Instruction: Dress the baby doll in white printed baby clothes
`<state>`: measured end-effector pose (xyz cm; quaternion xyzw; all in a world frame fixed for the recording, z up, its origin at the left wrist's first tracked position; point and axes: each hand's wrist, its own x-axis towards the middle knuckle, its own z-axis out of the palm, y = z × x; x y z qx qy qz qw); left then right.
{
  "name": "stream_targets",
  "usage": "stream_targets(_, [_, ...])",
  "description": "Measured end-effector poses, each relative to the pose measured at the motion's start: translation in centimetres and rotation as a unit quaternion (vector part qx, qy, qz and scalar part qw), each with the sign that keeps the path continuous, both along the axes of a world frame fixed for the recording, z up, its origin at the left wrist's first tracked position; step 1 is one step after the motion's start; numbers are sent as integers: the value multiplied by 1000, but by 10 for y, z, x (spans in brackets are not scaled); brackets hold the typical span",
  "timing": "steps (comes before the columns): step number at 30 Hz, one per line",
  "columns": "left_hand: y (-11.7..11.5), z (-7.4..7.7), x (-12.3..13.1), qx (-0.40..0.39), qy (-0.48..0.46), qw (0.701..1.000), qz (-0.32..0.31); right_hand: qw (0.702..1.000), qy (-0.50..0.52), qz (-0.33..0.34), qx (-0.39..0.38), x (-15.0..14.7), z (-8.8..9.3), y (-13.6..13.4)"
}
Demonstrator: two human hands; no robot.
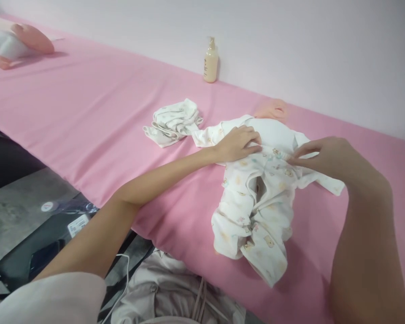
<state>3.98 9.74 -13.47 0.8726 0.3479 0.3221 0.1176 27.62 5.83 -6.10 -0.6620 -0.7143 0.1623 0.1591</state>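
Observation:
A baby doll lies on its back on the pink-covered table, dressed in a white top and patterned baby pants. My left hand rests at the waistband on the doll's left-of-view side, its fingers curled over the fabric. On the other side, my right hand pinches the waistband between thumb and fingers. The pants have a gap at the crotch, and their legs lie toward me. Both of the doll's arms are covered by sleeves.
A crumpled patterned cloth lies left of the doll. Against the wall stands a pump bottle. Another doll is at the far left of the pink table cover. Below the table edge are a black seat and a white cable.

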Motion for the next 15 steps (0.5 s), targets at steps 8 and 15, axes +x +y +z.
stream_targets(8, [2,3,3,5,31,999,20,996,-42,64,42,-13,-11,7])
stream_targets(15, [49,-9,15,-83,-130,986,64,979,61,-58,184,-15,-59,43])
